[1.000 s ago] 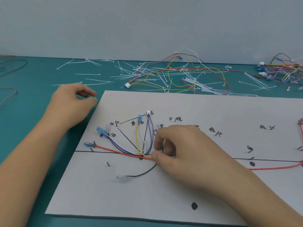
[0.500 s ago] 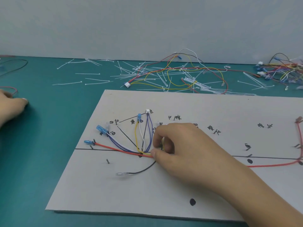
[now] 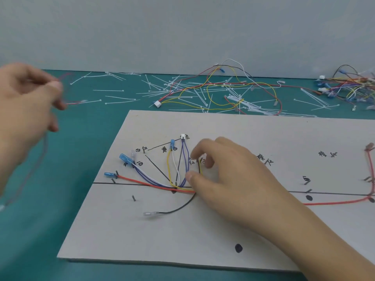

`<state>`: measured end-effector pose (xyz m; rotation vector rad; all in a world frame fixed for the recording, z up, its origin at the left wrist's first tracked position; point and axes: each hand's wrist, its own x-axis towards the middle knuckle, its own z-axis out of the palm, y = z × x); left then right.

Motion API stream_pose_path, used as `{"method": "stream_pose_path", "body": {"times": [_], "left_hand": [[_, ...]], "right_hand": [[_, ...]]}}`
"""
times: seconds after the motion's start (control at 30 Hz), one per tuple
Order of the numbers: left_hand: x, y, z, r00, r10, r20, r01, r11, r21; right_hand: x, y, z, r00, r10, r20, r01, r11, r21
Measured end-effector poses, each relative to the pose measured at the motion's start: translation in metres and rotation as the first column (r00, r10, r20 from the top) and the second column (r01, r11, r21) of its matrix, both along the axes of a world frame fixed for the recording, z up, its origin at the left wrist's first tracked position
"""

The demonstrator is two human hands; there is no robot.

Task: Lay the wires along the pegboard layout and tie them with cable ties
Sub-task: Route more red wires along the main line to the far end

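The grey layout board (image 3: 142,240) lies on the green table (image 3: 87,138), and several wires already fan out on it from one meeting point: a red wire (image 3: 142,182) that ends in a blue terminal (image 3: 108,175), purple wires (image 3: 185,159), a yellow wire (image 3: 168,169) and a black wire (image 3: 176,209) with a clear terminal. The right hand (image 3: 229,179) rests on the board at this meeting point with its fingers curled. The thumb tip touches the purple wires, but I cannot tell if it really pinches something. The left hand (image 3: 26,102) is raised over the table, to the left of the board, and is blurred. Its thumb and fingers pinch a thin red wire (image 3: 69,102), which hangs down below the hand. White cable ties (image 3: 113,90) lie scattered behind the board, together with a loose harness (image 3: 223,92).
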<state>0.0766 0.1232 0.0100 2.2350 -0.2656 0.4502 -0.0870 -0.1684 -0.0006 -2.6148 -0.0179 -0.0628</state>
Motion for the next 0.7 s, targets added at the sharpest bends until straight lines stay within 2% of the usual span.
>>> {"method": "stream_pose_path", "body": {"times": [0.07,0.17,0.27,0.3,0.33,0.43,0.47,0.53,0.63,0.7], "left_hand": [[-0.025,-0.026,0.016,0.997,-0.073,-0.007,0.071,0.993,-0.098],[-0.072,-0.083,0.024,0.947,-0.320,0.003,0.320,0.947,-0.041],[-0.100,-0.113,0.026,0.875,-0.484,-0.029,0.481,0.874,-0.065],[-0.104,-0.120,0.025,0.864,-0.502,-0.040,0.498,0.863,-0.080],[-0.106,-0.125,0.024,0.855,-0.516,-0.049,0.510,0.855,-0.098],[-0.105,-0.128,0.024,0.851,-0.520,-0.078,0.505,0.849,-0.155],[-0.103,-0.126,0.024,0.841,-0.534,-0.084,0.515,0.839,-0.177],[-0.104,-0.123,0.028,0.799,-0.591,-0.110,0.567,0.802,-0.189],[-0.101,-0.116,0.031,0.713,-0.674,-0.193,0.658,0.739,-0.148],[-0.098,-0.107,0.029,0.691,-0.688,-0.222,0.688,0.720,-0.089]], "right_hand": [[0.001,-0.001,0.000,0.997,-0.029,0.071,0.020,0.993,0.118],[0.003,-0.003,0.001,0.990,-0.005,0.143,-0.048,0.932,0.359],[0.003,0.000,0.004,0.980,0.041,0.194,-0.142,0.827,0.543],[0.004,0.000,0.005,0.975,0.039,0.220,-0.170,0.767,0.619],[0.005,-0.001,0.006,0.971,0.027,0.238,-0.195,0.667,0.720],[0.007,-0.012,0.014,0.980,0.110,0.166,-0.190,0.266,0.945],[0.008,-0.014,0.018,0.980,0.149,0.131,-0.157,0.177,0.972],[0.009,-0.018,0.021,0.985,0.143,0.098,-0.113,0.098,0.989],[0.011,-0.020,0.022,0.997,0.015,0.074,-0.074,0.056,0.996],[0.012,-0.025,0.025,0.989,-0.126,0.071,-0.067,0.040,0.997]]}}
